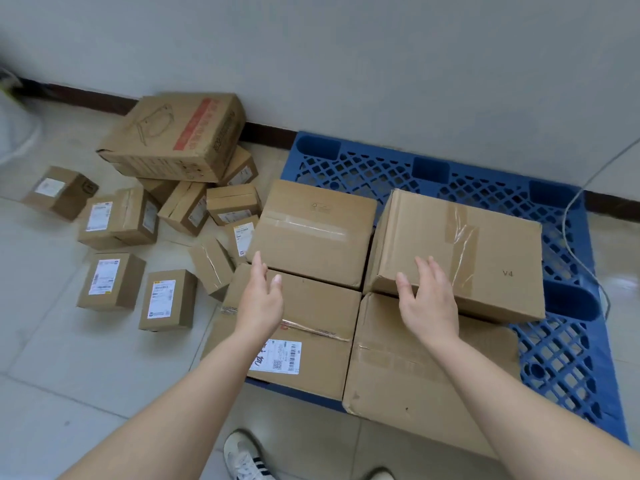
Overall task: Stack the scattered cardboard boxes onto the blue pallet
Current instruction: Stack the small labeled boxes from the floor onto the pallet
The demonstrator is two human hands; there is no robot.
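Four cardboard boxes [313, 233] sat on the blue pallet [568, 344], a large printed box [173, 136] and many small parcels [110, 280] remained on the floor [52, 341], left grip [259, 299] and right grip [429, 303] open, holding nothing.

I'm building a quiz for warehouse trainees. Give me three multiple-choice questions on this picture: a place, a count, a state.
1. Where is the box marked V4? A) on the floor B) on the blue pallet, right side C) leaning on the wall
2. How many boxes lie on the pallet? A) two B) four C) seven
3. How are the hands? A) both open B) both gripping a box C) one holding tape
Answers: 1 B, blue grid shows behind and beside it; 2 B, they form a two-by-two block; 3 A, the left hand and right hand spread their fingers, gripping nothing.
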